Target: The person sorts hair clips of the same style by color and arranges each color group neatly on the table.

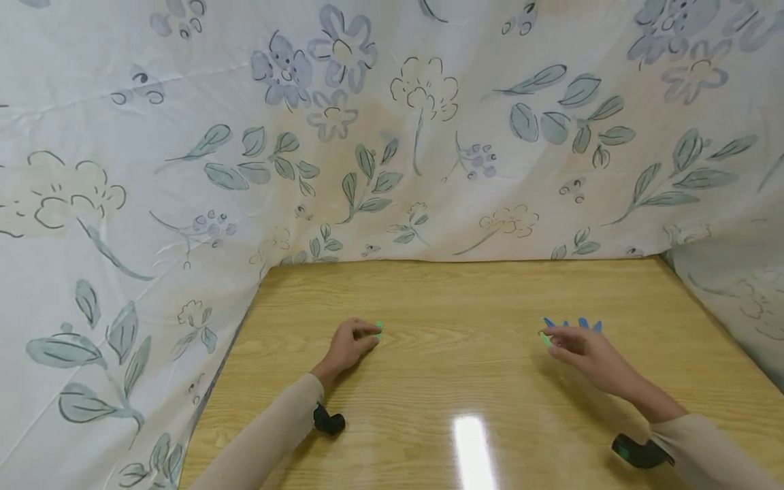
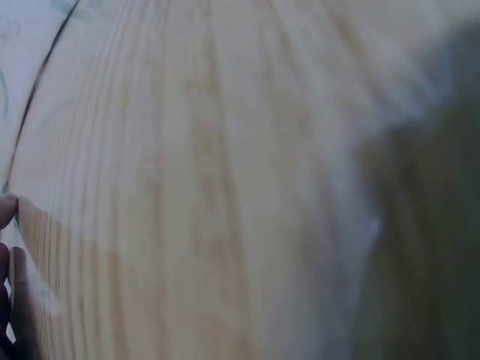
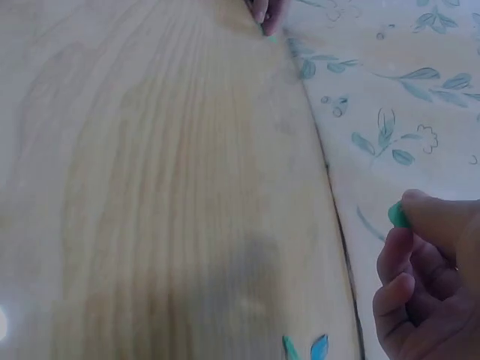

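In the head view my left hand (image 1: 350, 346) is low over the left half of the wooden table (image 1: 429, 381), pinching a small bright green piece (image 1: 379, 326) between thumb and fingertips. To the right, my right hand (image 1: 591, 357) is raised above the table. It pinches a small green piece (image 3: 398, 215) between thumb and index finger, the other fingers curled below it. Several small blue pieces (image 1: 583, 322) lie just behind the right hand, partly hidden by it. One blue leaf-shaped piece (image 3: 319, 347) and a thin green one (image 3: 290, 348) show at the bottom of the right wrist view.
A floral cloth (image 1: 422, 150) hangs along the back and both sides of the table. A bright light reflection (image 1: 473, 452) lies on the front of the tabletop. Black bands with cameras (image 1: 329, 420) sit on both wrists, by the beige sleeves.
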`<state>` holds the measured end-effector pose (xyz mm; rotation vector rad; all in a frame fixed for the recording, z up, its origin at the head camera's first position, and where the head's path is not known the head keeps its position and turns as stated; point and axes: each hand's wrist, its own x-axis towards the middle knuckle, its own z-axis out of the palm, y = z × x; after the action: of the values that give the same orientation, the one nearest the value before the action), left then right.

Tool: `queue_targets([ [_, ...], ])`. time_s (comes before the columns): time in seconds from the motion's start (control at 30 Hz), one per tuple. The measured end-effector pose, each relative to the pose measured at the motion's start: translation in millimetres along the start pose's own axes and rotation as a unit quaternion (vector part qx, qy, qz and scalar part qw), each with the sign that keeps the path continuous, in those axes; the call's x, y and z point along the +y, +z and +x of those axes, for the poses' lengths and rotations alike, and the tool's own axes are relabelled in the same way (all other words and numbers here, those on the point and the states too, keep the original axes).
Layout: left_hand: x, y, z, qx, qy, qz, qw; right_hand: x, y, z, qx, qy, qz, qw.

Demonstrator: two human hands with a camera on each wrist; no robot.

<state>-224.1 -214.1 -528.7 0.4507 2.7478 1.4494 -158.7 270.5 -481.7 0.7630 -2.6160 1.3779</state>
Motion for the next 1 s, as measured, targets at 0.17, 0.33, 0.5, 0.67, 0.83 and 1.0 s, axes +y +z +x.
queue_targets([
  [0.17,2.6,0.1,-1.5,-0.003,-0.001,-0.001,1.0000,-4.8,3.3,7.8,0.000,-0.001,0.032,0.9995],
  [0.33,0.8,1.4,-2.6,0.004,0.015,0.006,0.9999,-9.5,8.3,16.2,0.012,-0.024,0.054,0.9982],
  [0.5,-0.7,2.0,-2.8,0.011,0.037,0.013,0.9992,-16.0,13.7,25.4,0.033,0.003,0.057,0.9978],
  [0.67,2.4,1.0,-2.4,0.003,0.003,0.003,1.0000,-17.8,22.2,35.8,0.045,-0.017,0.089,0.9949],
  [0.83,1.1,1.7,-2.0,0.003,-0.001,-0.001,1.0000,-17.2,30.7,44.5,0.060,-0.030,0.105,0.9921],
  [1.0,0.2,1.5,-1.3,0.004,-0.004,-0.004,1.0000,-17.8,36.6,53.0,0.055,0.004,0.107,0.9927],
])
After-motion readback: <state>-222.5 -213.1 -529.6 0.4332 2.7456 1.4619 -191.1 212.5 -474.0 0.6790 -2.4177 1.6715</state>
